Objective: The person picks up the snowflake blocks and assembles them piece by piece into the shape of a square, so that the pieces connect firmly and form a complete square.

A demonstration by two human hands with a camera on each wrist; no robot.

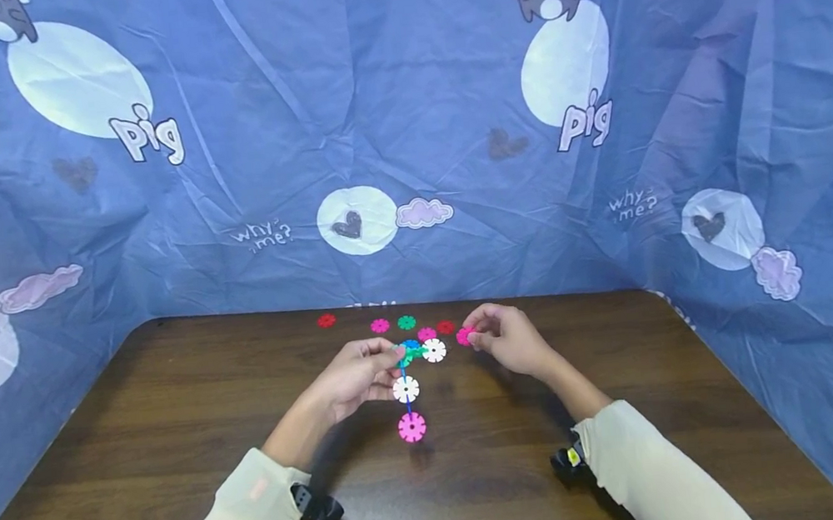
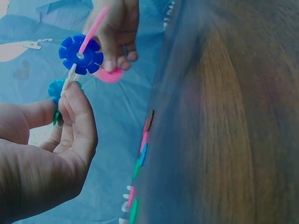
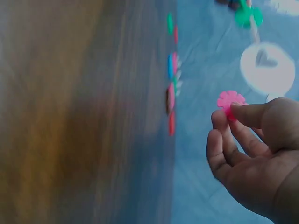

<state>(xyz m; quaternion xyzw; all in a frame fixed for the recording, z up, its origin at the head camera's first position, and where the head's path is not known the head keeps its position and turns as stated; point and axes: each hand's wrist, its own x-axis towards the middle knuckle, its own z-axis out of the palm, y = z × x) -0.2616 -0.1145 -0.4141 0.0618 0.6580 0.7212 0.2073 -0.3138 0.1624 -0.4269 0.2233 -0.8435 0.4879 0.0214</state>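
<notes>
My left hand (image 1: 356, 379) pinches a chain of joined plastic snowflake discs, held up over the table. From the bottom, the chain shows a pink disc (image 1: 412, 427), a blue one (image 2: 70, 48) and a white one (image 1: 405, 389). Green and light-blue discs sit near the fingertips, and another white disc (image 1: 434, 350) sticks out to the right. My right hand (image 1: 512, 341) pinches a loose pink snowflake disc (image 3: 229, 99) between thumb and fingers. That disc is held to the right of the chain, apart from it.
Loose discs lie toward the back of the brown wooden table (image 1: 176, 417): a red one (image 1: 326, 320), a pink one (image 1: 380, 325), a green one (image 1: 407, 322) and another red one (image 1: 445, 327) among them. A blue printed cloth (image 1: 404, 127) hangs behind the table.
</notes>
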